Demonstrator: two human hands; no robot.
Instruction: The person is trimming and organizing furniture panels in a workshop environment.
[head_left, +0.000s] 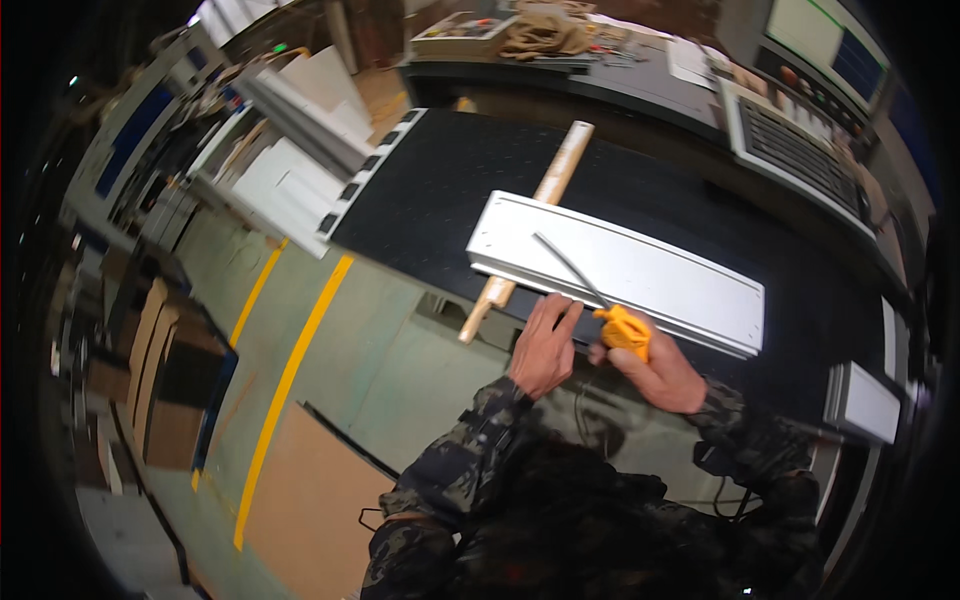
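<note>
A stack of long white panels lies on the black tabletop, slanting down to the right. My right hand is closed around an orange air blow gun near the stack's front edge. Its long, thin grey nozzle reaches across the top panel toward the upper left. To the left of it, my left hand has its fingers stretched out, with the tips at the front edge of the stack. A wooden strip runs under the stack's left end and sticks out past the table's front edge.
Another white panel piece sits at the right end of the table. Behind stand a keyboard and a screen, with a shallow tray farther left. Brown board lies below left, beside yellow floor lines.
</note>
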